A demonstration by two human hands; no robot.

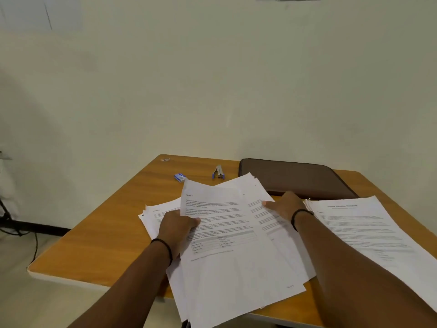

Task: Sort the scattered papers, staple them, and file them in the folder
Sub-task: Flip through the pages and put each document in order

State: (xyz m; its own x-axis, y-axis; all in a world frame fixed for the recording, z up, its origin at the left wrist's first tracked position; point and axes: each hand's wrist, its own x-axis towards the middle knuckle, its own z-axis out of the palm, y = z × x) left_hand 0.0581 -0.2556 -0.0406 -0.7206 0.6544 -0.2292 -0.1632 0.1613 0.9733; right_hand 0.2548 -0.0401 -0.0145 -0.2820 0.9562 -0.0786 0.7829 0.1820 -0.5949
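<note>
A loose pile of printed sheets (231, 263) lies fanned out in the middle of the wooden table (99, 237). My left hand (176, 227) pinches the left edge of the top sheet, thumb on the page. My right hand (285, 205) lies on the sheets at the pile's right side, thumb pointing left; whether it grips a sheet is unclear. A separate stack with a title page (369, 235) lies at the right. A closed brown folder (298, 177) lies at the back. A small stapler (218, 172) and a blue staple box (180, 177) sit behind the papers.
The table stands against a pale wall. A small scrap (165, 160) lies at the far left corner of the table. Dark cables and a stand (14, 223) are on the floor to the left. Some sheets overhang the table's front edge.
</note>
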